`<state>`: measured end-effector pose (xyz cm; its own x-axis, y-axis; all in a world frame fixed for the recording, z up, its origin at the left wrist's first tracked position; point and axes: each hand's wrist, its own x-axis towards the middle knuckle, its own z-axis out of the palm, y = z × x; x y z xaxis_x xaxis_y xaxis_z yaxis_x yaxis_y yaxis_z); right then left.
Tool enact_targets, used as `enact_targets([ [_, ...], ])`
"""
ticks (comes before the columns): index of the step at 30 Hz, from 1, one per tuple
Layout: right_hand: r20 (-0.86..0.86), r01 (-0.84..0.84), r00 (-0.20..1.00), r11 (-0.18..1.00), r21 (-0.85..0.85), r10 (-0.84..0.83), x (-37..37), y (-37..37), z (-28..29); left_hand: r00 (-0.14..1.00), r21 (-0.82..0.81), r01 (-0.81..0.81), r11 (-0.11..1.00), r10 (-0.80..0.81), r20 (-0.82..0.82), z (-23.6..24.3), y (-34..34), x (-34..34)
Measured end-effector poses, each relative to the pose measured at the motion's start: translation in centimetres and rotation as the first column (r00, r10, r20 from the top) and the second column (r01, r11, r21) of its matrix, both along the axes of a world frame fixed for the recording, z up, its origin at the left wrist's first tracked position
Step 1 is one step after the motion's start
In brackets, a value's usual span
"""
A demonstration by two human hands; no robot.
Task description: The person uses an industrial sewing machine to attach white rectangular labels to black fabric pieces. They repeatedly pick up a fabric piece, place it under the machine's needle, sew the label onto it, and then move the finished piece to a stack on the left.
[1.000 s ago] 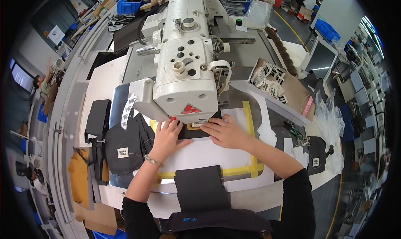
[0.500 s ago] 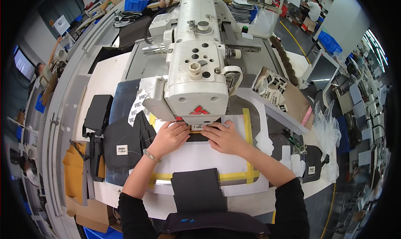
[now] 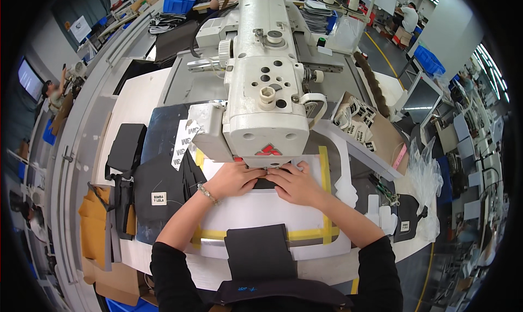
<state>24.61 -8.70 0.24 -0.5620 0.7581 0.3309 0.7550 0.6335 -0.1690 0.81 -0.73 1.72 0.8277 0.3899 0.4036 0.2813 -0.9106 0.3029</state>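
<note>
The black fabric (image 3: 265, 184) lies on a white sheet (image 3: 253, 214), just below the front of the sewing machine (image 3: 267, 129). The left hand (image 3: 235, 180) and right hand (image 3: 298, 184) rest over it, fingertips together; whether they pinch it cannot be told. Dark pieces (image 3: 155, 176) lie left of the machine; a box (image 3: 362, 155) of labels (image 3: 357, 129) stands right.
</note>
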Motion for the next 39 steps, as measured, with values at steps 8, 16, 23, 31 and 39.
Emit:
enact_targets([
  [8,-0.005,0.003,1.000,0.999,-0.035,-0.003,0.0,0.2,0.1,1.000,-0.061,0.008,0.998,-0.009,-0.008,-0.3,0.2,0.0],
  [16,-0.018,-0.001,1.000,0.999,0.035,0.001,0.0,0.1,-0.1,0.996,0.044,-0.034,0.998,0.031,0.079,-1.2,0.1,-0.1],
  [23,-0.020,0.003,1.000,0.999,0.038,-0.002,-0.2,0.1,-0.1,1.000,-0.136,-0.023,0.990,0.023,-0.003,-0.5,0.2,0.3],
  [31,-0.003,0.008,1.000,0.998,0.066,-0.008,-0.2,0.1,-0.1,0.991,0.221,-0.122,0.968,0.107,0.076,-1.4,-0.3,-0.5],
  [39,-0.012,-0.006,1.000,0.998,0.065,0.007,-0.2,0.1,-0.1,0.995,0.131,-0.087,0.988,0.092,-0.035,-1.1,-0.3,-0.5],
])
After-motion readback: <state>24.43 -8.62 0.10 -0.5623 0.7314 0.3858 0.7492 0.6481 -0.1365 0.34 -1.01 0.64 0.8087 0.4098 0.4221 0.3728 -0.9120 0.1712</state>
